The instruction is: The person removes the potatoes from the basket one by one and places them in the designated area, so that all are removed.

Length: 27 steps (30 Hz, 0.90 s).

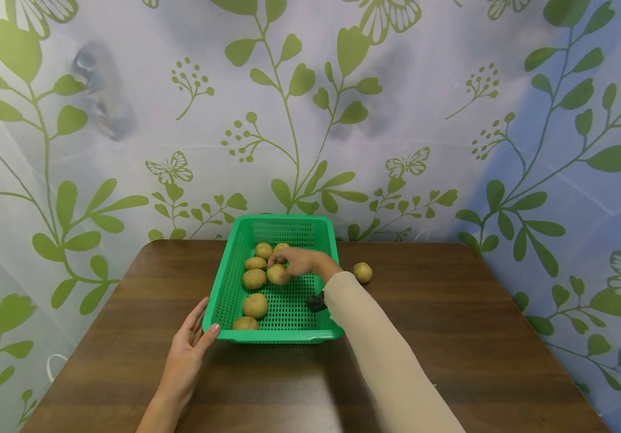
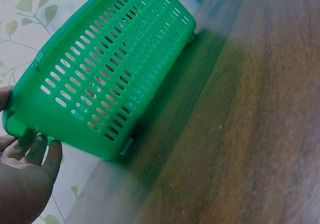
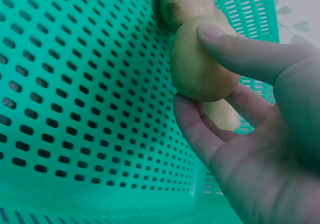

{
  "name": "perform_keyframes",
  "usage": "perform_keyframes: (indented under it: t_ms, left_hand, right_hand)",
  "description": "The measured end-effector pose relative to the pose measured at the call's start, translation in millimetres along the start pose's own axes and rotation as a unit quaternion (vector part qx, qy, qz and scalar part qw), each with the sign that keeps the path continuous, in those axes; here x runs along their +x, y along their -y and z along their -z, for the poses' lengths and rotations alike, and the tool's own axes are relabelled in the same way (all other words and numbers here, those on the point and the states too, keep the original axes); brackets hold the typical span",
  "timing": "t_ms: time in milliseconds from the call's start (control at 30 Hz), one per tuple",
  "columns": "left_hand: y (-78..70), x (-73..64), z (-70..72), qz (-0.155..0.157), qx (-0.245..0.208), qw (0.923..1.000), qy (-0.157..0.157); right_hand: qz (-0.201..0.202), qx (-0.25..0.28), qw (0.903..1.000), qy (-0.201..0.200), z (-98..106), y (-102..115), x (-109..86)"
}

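A green plastic basket (image 1: 280, 337) with slotted walls stands on the table. My left hand (image 1: 185, 344) grips its near-left corner, thumb on the rim and fingers under it; the left wrist view shows those fingertips (image 2: 51, 156) curled below the rim. Inside the basket, my right hand (image 1: 301, 263) pinches a yellow-brown potato (image 3: 197, 66) between thumb and fingers. Several potatoes lie in a rough row along the basket's left side, among them one potato (image 1: 256, 305) towards the front. Another potato (image 1: 282, 246) at the back is partly hidden by the right hand.
A single potato (image 1: 363, 272) lies on the brown wooden table (image 1: 424, 313), to the right of the basket. A small black object (image 1: 316, 302) is at the right wrist beside the sleeve. Behind the table hangs a leaf-patterned curtain (image 1: 310, 120).
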<state>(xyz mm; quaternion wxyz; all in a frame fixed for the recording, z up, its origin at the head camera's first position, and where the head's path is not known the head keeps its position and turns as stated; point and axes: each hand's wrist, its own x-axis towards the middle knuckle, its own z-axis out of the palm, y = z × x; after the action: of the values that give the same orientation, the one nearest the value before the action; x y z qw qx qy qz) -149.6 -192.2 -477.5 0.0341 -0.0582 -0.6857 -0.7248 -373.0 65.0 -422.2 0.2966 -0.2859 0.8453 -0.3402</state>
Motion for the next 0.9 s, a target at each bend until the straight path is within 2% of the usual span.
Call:
perform_keyframes:
  t_ms: [167,333,900]
  left_hand:
    - [1.1,-0.5,-0.2,-0.002,-0.001,1.0000,0.003]
    - [0.7,-0.5,0.0,-0.002,-0.001,1.0000,0.002]
    - [-1.5,-1.4,0.3,0.004,0.007,1.0000,0.000]
  right_hand:
    - [0.007,0.039,0.9992,0.002,4.1,4.1,-4.8]
    - [0.023,0.050,0.9984,0.014,9.9,11.0,-9.9]
    - [0.042,0.008,0.9990,-0.014,27.7,20.1,-31.7]
